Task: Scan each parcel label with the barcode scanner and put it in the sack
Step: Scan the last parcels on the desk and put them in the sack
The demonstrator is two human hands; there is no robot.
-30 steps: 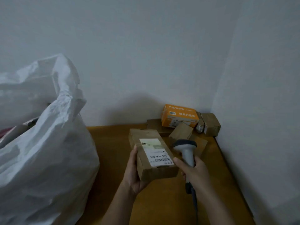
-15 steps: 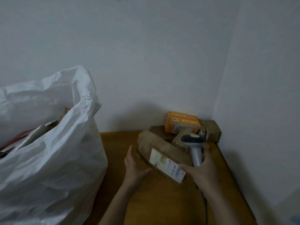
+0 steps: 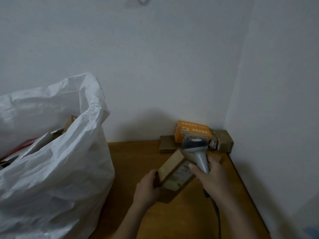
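Note:
My left hand (image 3: 146,188) grips the near end of a long brown cardboard parcel (image 3: 172,168), held tilted above the table, its white label (image 3: 181,171) facing up and right. In my right hand (image 3: 212,180) I hold the grey barcode scanner (image 3: 198,152) by its handle, head up, right beside the parcel's far end. The scanner's cable (image 3: 217,216) trails down past my wrist. A big white sack (image 3: 51,166) stands open at the left with several parcels inside.
An orange box (image 3: 193,131) sits on flat brown parcels (image 3: 167,144) in the back right corner, with small brown boxes (image 3: 224,142) beside it. The wooden table (image 3: 134,157) meets white walls behind and at the right.
The parcel has been turned and tilted in my left hand, its label swinging from facing up to angled right. My right hand with the scanner stayed close by. The view has tipped up.

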